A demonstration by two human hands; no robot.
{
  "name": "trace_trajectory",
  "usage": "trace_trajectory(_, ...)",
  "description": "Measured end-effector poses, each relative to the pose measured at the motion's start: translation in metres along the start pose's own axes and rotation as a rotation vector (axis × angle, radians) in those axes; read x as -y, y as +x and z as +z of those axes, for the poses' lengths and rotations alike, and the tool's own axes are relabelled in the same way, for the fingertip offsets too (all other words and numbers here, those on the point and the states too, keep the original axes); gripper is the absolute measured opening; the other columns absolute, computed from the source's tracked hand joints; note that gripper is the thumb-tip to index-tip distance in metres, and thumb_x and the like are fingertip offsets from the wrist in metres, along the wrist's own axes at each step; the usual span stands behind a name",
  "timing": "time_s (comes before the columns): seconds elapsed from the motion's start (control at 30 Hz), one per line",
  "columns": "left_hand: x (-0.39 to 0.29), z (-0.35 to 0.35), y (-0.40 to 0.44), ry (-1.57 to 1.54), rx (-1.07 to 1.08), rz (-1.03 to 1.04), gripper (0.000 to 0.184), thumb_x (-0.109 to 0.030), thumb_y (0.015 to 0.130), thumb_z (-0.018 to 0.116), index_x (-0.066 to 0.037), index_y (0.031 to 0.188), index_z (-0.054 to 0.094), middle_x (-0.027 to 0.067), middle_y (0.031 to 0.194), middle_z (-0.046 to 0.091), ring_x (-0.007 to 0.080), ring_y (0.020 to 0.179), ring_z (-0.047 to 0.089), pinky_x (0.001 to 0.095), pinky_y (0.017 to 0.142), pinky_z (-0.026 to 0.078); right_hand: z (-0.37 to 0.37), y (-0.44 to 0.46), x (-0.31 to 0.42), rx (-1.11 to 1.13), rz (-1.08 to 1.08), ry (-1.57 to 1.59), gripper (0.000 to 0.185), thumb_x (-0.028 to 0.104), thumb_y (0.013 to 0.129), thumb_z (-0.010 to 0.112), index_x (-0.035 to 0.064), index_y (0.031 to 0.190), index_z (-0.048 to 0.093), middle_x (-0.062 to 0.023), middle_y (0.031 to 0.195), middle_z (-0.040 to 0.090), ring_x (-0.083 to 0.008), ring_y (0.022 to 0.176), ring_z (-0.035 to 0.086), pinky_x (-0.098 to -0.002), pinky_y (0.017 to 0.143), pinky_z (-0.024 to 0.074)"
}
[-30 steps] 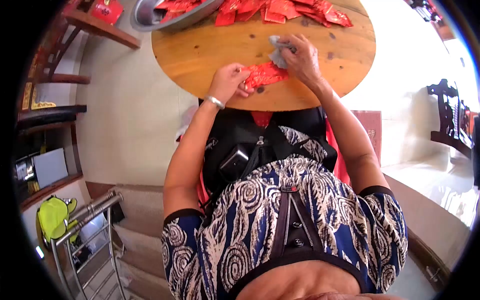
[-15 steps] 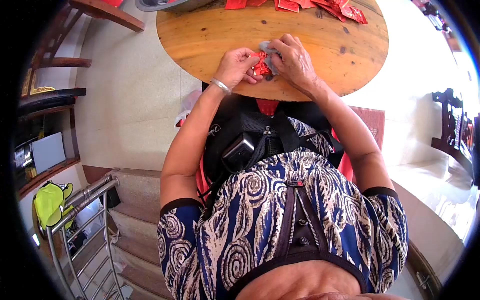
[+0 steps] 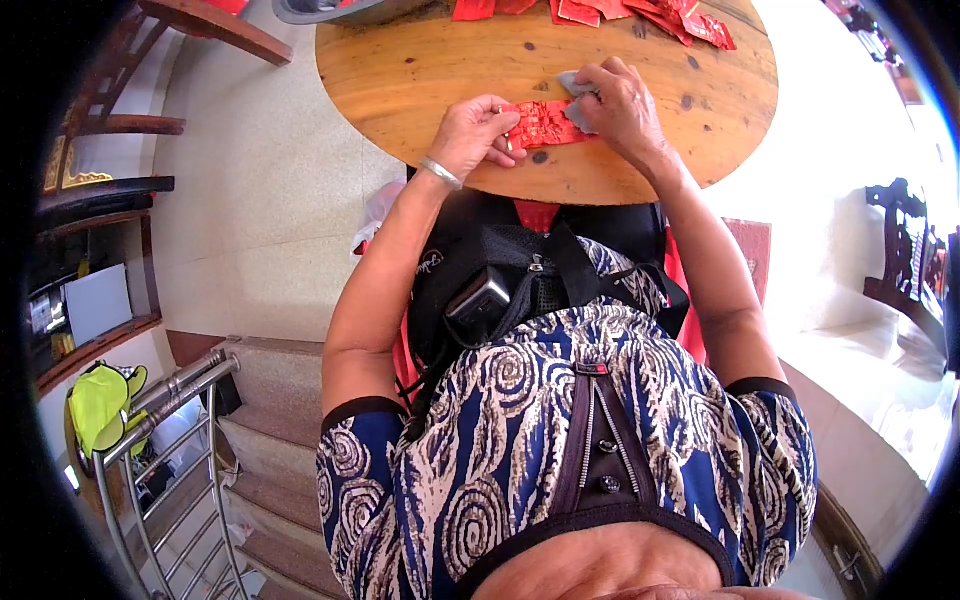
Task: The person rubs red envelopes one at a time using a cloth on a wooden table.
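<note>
A red packet [image 3: 546,124] with printed markings lies over the near part of the round wooden table [image 3: 430,80]. My left hand [image 3: 475,132] pinches its left end between thumb and fingers. In my right hand [image 3: 622,108] is a grey cloth [image 3: 580,114], bunched under closed fingers at the packet's right end. The cloth touches the packet there, and the fingers partly hide it.
More red packets [image 3: 670,18] lie along the table's far side. A grey metal basin [image 3: 335,10] sits at the far left edge. Wooden chairs [image 3: 215,28] stand at left, and a metal stair railing [image 3: 170,420] runs at lower left.
My right hand has moved right with the grey cloth, uncovering more of the red packet, which now shows stretched out longer. My left hand keeps its hold in nearly the same place.
</note>
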State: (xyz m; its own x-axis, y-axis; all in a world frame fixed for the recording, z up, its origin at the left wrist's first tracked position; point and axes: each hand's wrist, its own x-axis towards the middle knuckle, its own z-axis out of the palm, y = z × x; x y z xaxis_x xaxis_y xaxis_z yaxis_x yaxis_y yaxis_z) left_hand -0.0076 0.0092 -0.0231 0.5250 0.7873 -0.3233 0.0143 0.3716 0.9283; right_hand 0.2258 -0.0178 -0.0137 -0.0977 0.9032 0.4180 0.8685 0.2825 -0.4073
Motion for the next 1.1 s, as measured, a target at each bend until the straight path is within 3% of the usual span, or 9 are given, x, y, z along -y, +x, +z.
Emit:
trace_trajectory(0.17,0.000,-0.002,0.000,-0.025,0.003,0.042,0.016,-0.016,0.094,0.058,-0.001,0.100,0.057,0.0038,0.074,0.061,0.0169,0.063,0.068,0.0254,0.052,0.058,-0.006,0.002,-0.014,-0.079,0.035,0.023,0.022,0.011,0.073,0.060,0.0088,0.094,0.066,-0.0154,0.090,0.059,-0.0367,0.087,0.056,-0.0444,0.078,0.0484)
trace_trajectory(0.33,0.004,-0.003,0.005,-0.043,-0.064,0.146,0.017,-0.016,0.094,0.057,0.000,0.100,0.056,0.0067,0.077,0.063,0.0180,0.064,0.068,0.0259,0.052,0.058,-0.012,0.006,0.003,-0.244,0.082,0.241,0.023,0.010,0.076,0.062,0.0083,0.098,0.066,-0.0142,0.091,0.059,-0.0342,0.086,0.056,-0.0424,0.077,0.0477)
trace_trajectory(0.67,0.006,-0.001,0.006,0.001,-0.081,0.112,0.018,-0.015,0.095,0.057,0.001,0.102,0.056,0.0101,0.079,0.065,0.0183,0.065,0.068,0.0247,0.051,0.057,0.025,0.000,0.032,-0.085,-0.103,0.203,0.025,0.005,0.078,0.060,0.0095,0.102,0.065,-0.0127,0.094,0.056,-0.0329,0.091,0.053,-0.0406,0.081,0.0480)
trace_trajectory(1.1,0.004,-0.001,0.005,0.025,-0.097,0.083,0.020,-0.016,0.094,0.058,0.001,0.103,0.055,0.0099,0.079,0.066,0.0177,0.065,0.068,0.0246,0.050,0.057,0.022,0.004,0.022,-0.058,-0.079,0.054,0.026,0.006,0.074,0.061,0.0113,0.099,0.068,-0.0125,0.091,0.057,-0.0325,0.090,0.052,-0.0402,0.081,0.0485)
